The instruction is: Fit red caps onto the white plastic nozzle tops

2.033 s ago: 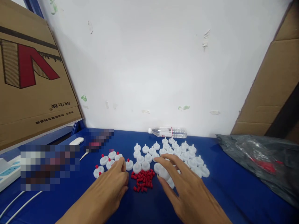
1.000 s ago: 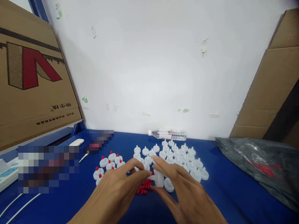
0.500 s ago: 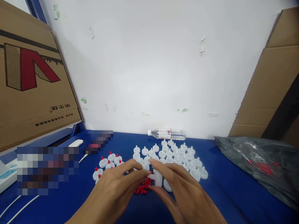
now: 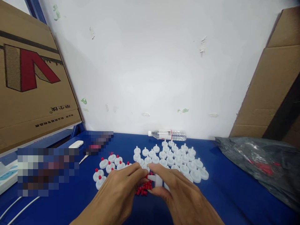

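Observation:
My right hand (image 4: 180,187) grips a white nozzle cap (image 4: 158,180) by its round base, thumb below and fingers above. The nozzle lies sideways, its spout pointing left. A small red cap (image 4: 146,177) is pinched in the fingertips of my left hand (image 4: 124,187), at the tip of that spout. Whether it sits over the tip I cannot tell. Below the fingers lies a pile of loose red caps (image 4: 142,190), partly hidden by my left hand. Behind my hands several white nozzle caps (image 4: 177,161) stand spout up. To the left are white nozzle caps with red tips (image 4: 110,167).
A clear water bottle (image 4: 173,135) lies against the wall on the blue table (image 4: 234,187). A grey plastic bag (image 4: 255,168) spreads at the right. Cardboard boxes (image 4: 35,93) flank both sides. White cables (image 4: 22,207) and a power strip (image 4: 8,178) are at the left.
My left fingers have shifted slightly, and a red cap now shows at the spout's tip. My right hand keeps its grip on the white nozzle cap, tilted a little differently.

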`<state>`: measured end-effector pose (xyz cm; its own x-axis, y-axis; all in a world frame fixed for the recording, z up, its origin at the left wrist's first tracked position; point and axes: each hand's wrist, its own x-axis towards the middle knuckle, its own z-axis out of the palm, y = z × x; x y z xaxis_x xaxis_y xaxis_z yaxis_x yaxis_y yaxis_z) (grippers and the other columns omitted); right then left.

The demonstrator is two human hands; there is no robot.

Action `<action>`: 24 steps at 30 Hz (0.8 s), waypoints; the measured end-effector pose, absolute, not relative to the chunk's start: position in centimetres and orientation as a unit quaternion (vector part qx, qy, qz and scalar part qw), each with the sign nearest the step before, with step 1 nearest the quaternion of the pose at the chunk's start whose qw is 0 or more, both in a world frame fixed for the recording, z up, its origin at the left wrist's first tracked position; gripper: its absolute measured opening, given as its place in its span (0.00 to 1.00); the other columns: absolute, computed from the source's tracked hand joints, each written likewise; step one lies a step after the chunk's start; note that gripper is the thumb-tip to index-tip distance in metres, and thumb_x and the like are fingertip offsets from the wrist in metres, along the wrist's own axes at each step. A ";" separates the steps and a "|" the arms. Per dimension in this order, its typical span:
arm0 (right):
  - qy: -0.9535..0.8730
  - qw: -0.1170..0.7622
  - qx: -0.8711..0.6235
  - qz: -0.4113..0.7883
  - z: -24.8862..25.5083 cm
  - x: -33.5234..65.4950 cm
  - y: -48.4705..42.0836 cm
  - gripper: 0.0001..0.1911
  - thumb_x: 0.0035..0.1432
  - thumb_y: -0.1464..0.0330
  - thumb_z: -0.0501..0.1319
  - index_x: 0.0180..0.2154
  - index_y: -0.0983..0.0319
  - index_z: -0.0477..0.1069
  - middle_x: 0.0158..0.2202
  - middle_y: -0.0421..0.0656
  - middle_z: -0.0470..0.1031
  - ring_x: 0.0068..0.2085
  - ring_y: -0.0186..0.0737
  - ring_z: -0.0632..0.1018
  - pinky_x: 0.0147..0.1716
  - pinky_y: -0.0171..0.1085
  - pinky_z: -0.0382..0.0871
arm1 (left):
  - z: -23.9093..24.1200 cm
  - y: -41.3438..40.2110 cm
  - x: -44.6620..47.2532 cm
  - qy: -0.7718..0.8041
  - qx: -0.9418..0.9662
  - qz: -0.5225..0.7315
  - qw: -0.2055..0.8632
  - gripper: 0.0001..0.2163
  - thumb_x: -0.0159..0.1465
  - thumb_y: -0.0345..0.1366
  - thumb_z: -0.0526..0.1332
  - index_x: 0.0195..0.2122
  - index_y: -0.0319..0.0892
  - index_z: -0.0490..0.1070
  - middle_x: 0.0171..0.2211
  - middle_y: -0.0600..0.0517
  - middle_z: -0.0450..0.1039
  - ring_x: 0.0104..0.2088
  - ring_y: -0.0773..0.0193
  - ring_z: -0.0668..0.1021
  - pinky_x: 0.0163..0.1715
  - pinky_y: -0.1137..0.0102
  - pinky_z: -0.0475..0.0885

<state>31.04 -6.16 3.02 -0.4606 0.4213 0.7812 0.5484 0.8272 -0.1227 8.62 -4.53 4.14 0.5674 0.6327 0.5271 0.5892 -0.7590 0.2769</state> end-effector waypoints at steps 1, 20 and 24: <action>-0.851 0.436 -0.283 -0.071 3.0 31.0 -6.2 0.21 0.78 0.70 0.55 0.68 0.63 0.59 0.54 0.44 0.80 0.51 0.33 0.82 0.56 0.28 0.75 | 4.4 -4.6 8.6 0.341 0.885 0.315 0.040 0.15 0.74 0.25 0.46 0.45 0.48 0.71 0.35 0.52 0.75 0.30 0.64 0.77 0.31 0.72 0.70; -0.822 0.425 -0.362 -0.109 3.8 31.8 -6.3 0.20 0.79 0.64 0.53 0.67 0.58 0.60 0.58 0.44 0.80 0.57 0.40 0.82 0.57 0.41 0.79 | 6.8 -4.4 5.6 0.508 0.795 0.331 -0.026 0.09 0.76 0.47 0.59 0.47 0.52 0.76 0.42 0.56 0.79 0.41 0.60 0.78 0.38 0.68 0.73; -0.812 0.427 -0.379 -0.119 3.8 32.6 -5.9 0.20 0.76 0.68 0.55 0.66 0.56 0.62 0.56 0.44 0.80 0.56 0.42 0.81 0.53 0.43 0.81 | 5.8 -2.5 3.7 0.569 0.792 0.216 -0.047 0.17 0.76 0.49 0.52 0.42 0.49 0.79 0.43 0.50 0.79 0.47 0.49 0.76 0.39 0.60 0.72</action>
